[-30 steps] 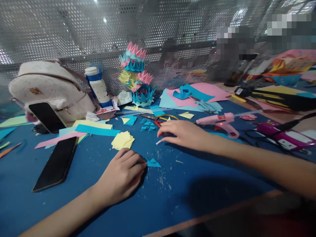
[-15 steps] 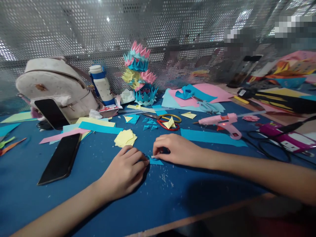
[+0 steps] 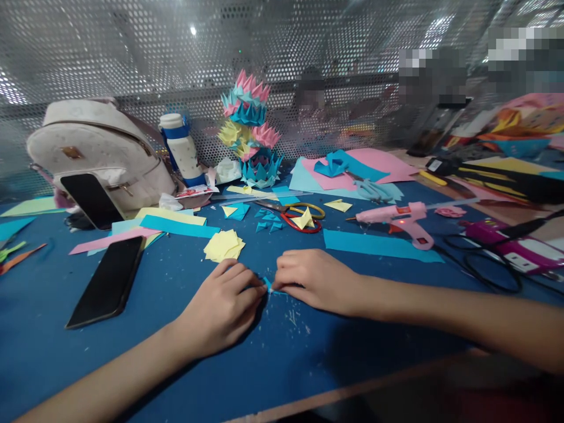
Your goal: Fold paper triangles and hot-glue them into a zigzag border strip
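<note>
Right hand [image 3: 315, 282] has come down from beside the scissors [image 3: 271, 206] onto the blue folded paper [image 3: 268, 284] since a second ago; left hand [image 3: 227, 308] about where it was. Left to right, landmark yellow paper stack [image 3: 224, 245]: black phone [image 3: 108, 282] flat, left of stack. Left hand on stack's near side, fingers curled closed on the paper's left end. Blue folded paper nearer and right of stack, between hands. Scissors beyond and right of stack, yellow folded piece [image 3: 304, 220] on handles. Right hand right of stack, fingers bunched, tips on paper; can't tell if pinching or pressing. Blue strip [image 3: 374, 244], pink glue gun [image 3: 399, 216] well right of stack.
</note>
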Motion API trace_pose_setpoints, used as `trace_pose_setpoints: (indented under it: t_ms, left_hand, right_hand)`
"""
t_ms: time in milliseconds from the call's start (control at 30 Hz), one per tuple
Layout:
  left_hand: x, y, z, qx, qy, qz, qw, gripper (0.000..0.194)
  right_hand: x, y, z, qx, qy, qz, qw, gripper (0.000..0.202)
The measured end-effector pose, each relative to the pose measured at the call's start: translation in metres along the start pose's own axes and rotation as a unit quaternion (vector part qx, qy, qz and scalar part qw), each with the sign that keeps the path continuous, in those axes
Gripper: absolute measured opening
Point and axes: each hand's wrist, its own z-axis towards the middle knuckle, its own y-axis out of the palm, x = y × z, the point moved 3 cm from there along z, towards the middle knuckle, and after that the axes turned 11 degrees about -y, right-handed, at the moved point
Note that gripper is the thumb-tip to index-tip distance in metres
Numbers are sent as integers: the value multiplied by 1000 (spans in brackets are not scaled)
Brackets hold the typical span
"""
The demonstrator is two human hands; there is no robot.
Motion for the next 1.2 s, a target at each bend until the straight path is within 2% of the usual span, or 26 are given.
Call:
trace_pose_setpoints:
  t_ms: [133, 333, 567, 700, 1000, 1200]
  left_hand:
    - [-1, 1, -1, -9, -5, -6, 1000, 21]
    - [-1, 1, -1, -13, -7, -14, 1000, 22]
    - [-1, 0, 0, -16, -14, -21, 1000, 22]
    - [0, -1, 1, -14, -26, -35, 999, 22]
    - [-3, -2, 0, -7, -10, -57, 998, 19]
    - [-2, -5, 2, 4, 3, -62, 998, 17]
  right_hand:
    - [-2, 2, -2, -23, -33, -73, 996, 11]
    - [4, 6, -6, 14, -36, -26, 999, 12]
    - [-3, 2, 0, -10, -77, -81, 994, 13]
    - [-1, 1, 2, -6, -82, -46, 996, 12]
    - [6, 2, -3, 39, -65, 31, 997, 10]
    - [3, 0, 3, 17, -63, 7, 998, 9]
